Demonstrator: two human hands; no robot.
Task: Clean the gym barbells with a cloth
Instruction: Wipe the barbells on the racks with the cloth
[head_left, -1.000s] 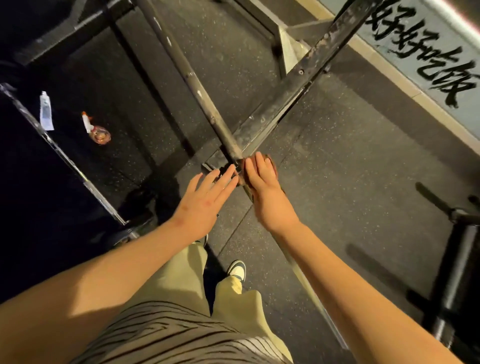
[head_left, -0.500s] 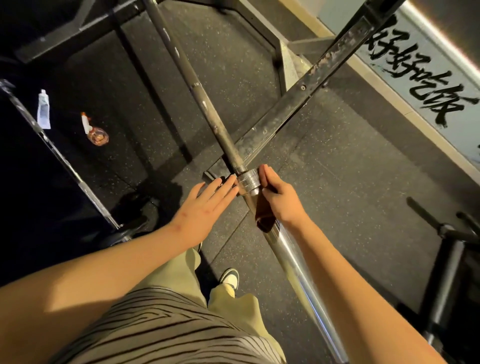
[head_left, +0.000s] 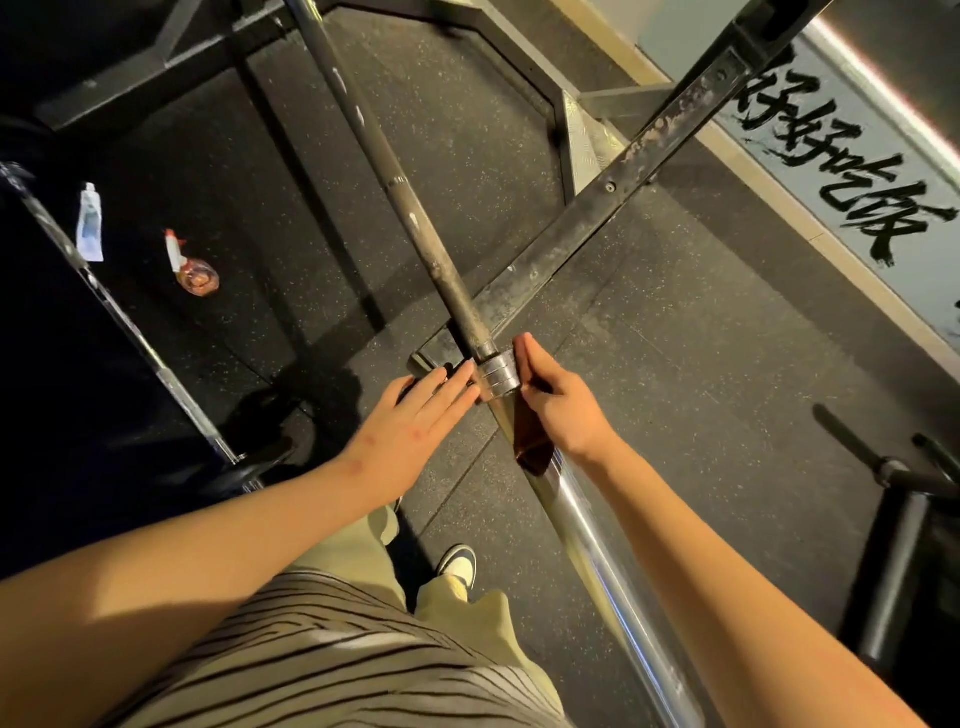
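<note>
Since our right hand (head_left: 561, 410) presses the cloth (head_left: 530, 444) on the barbell (head_left: 447, 291) sleeve beside the collar (head_left: 497, 375), and we can't tell if its grip pinches, we're probably early on. Our left hand (head_left: 410, 431) has a released grip, flat fingers touching the collar. The spotty shaft looks undone.

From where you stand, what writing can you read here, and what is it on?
"好好吃饭": black brush characters on the pale wall panel, top right.
Print on the white tube lying on the floor: too small to read.
The spray bottle beside it: no label readable.
The barbell: no readable marking.
</note>
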